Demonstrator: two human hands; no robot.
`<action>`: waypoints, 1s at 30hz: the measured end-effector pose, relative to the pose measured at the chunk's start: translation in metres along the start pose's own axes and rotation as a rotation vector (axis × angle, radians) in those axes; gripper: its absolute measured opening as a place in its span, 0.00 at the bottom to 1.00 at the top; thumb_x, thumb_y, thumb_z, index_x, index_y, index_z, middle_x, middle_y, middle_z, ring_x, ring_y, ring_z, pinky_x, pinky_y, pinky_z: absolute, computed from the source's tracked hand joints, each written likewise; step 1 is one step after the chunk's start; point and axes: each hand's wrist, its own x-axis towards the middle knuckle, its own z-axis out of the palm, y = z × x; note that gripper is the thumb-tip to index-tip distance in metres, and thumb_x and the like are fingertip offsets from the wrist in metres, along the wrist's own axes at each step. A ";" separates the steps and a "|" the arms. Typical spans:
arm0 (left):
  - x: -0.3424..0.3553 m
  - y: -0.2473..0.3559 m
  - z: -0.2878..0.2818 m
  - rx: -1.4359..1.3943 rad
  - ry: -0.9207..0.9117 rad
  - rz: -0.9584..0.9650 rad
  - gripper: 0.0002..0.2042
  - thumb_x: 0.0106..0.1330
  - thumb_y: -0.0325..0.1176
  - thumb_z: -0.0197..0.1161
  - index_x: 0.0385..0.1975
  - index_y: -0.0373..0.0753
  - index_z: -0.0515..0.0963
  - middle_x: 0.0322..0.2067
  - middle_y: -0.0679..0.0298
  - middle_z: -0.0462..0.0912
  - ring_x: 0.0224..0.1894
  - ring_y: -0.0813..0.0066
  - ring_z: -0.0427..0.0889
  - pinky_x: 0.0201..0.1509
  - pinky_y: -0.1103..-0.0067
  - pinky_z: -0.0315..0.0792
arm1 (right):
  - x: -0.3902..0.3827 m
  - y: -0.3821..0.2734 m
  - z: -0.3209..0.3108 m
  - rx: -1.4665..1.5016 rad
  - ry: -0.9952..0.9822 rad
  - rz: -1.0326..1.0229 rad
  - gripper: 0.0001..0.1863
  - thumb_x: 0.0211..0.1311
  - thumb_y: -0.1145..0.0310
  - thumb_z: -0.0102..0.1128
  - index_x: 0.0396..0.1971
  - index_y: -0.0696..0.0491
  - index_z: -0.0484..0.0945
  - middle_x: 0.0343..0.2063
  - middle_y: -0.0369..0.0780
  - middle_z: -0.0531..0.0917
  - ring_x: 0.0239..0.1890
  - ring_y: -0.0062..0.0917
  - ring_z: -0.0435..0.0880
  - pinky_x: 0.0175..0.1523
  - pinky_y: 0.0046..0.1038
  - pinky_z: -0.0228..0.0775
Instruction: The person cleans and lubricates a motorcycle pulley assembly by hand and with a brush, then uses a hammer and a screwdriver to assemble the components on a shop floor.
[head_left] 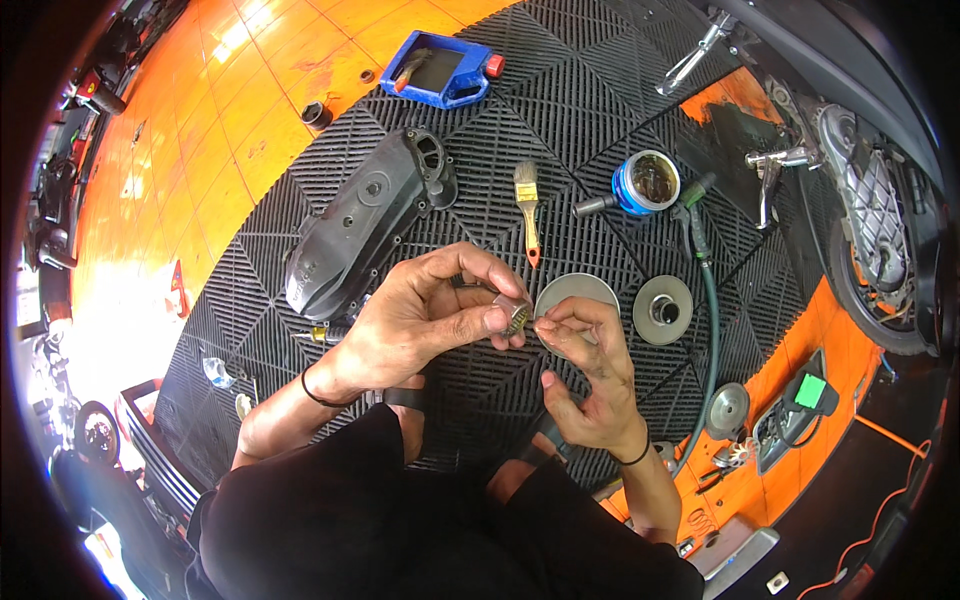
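My left hand [430, 315] pinches a small round metal part [516, 318] between thumb and fingers; its ribbed face looks yellowish, and its exact kind is unclear. Close by its right side is my right hand [592, 372], with curled fingers, the fingertips near the part and the thumb held apart. Whether those fingertips touch the part cannot be made out. Partly behind the right hand, a grey metal disc [572, 290] lies on the black slatted mat [560, 235]. A second metal disc with a raised hub [681, 302] is further right.
Beyond the hands are a long black engine cover [355, 225], a paintbrush [527, 205], a blue tub of dark grease [622, 190] and a cut-open blue jug [465, 88]. A green hose [712, 330] runs down the right, near a motor scooter [870, 215].
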 end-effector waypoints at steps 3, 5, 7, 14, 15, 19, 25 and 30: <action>0.001 0.010 0.008 0.051 0.037 -0.057 0.22 0.69 0.27 0.68 0.59 0.30 0.71 0.55 0.50 0.78 0.51 0.69 0.84 0.51 0.76 0.82 | -0.001 0.001 -0.001 -0.166 0.003 -0.013 0.38 0.43 0.83 0.63 0.61 0.46 0.80 0.51 0.43 0.75 0.43 0.30 0.76 0.53 0.35 0.70; 0.001 0.010 0.011 0.068 0.059 -0.078 0.23 0.67 0.25 0.69 0.60 0.29 0.72 0.57 0.48 0.78 0.53 0.68 0.84 0.55 0.76 0.82 | 0.002 -0.001 -0.002 -0.271 -0.021 -0.047 0.38 0.42 0.83 0.63 0.61 0.45 0.80 0.51 0.40 0.75 0.40 0.29 0.75 0.53 0.35 0.68; 0.002 0.006 0.010 0.113 0.051 0.008 0.23 0.65 0.22 0.70 0.59 0.28 0.75 0.57 0.49 0.78 0.56 0.67 0.83 0.58 0.75 0.81 | 0.005 0.000 -0.002 -0.357 -0.041 -0.071 0.39 0.41 0.82 0.64 0.61 0.44 0.80 0.50 0.39 0.75 0.39 0.29 0.75 0.53 0.35 0.67; 0.001 0.003 0.002 0.342 0.073 -0.021 0.18 0.59 0.21 0.75 0.50 0.31 0.83 0.54 0.53 0.81 0.53 0.70 0.85 0.53 0.75 0.84 | 0.002 -0.004 -0.001 0.207 -0.197 0.183 0.40 0.51 0.79 0.65 0.70 0.52 0.69 0.37 0.40 0.77 0.34 0.27 0.75 0.50 0.36 0.68; 0.000 0.004 0.002 0.448 0.068 -0.044 0.17 0.58 0.21 0.75 0.49 0.32 0.84 0.52 0.53 0.83 0.52 0.70 0.85 0.52 0.76 0.84 | 0.001 -0.008 -0.001 0.413 -0.248 0.288 0.40 0.54 0.78 0.64 0.71 0.54 0.66 0.34 0.40 0.77 0.33 0.26 0.75 0.50 0.36 0.68; 0.003 0.005 0.003 0.743 -0.033 0.193 0.17 0.55 0.21 0.76 0.46 0.36 0.86 0.46 0.56 0.87 0.50 0.70 0.87 0.47 0.77 0.85 | -0.011 -0.006 -0.003 1.446 -0.205 0.505 0.47 0.61 0.56 0.57 0.74 0.66 0.50 0.20 0.35 0.72 0.23 0.22 0.72 0.44 0.34 0.66; 0.010 0.002 -0.001 0.851 -0.098 0.450 0.18 0.54 0.22 0.77 0.47 0.35 0.85 0.45 0.57 0.88 0.46 0.66 0.89 0.44 0.76 0.86 | -0.014 -0.011 0.002 1.523 -0.189 0.467 0.46 0.64 0.59 0.58 0.75 0.63 0.48 0.19 0.35 0.72 0.19 0.23 0.71 0.40 0.32 0.67; 0.003 0.014 0.001 0.629 -0.048 0.060 0.17 0.61 0.26 0.74 0.50 0.30 0.82 0.36 0.57 0.88 0.37 0.73 0.90 0.40 0.78 0.85 | -0.005 -0.007 -0.003 0.173 -0.267 0.215 0.37 0.55 0.77 0.66 0.68 0.50 0.70 0.28 0.38 0.78 0.29 0.29 0.78 0.40 0.33 0.69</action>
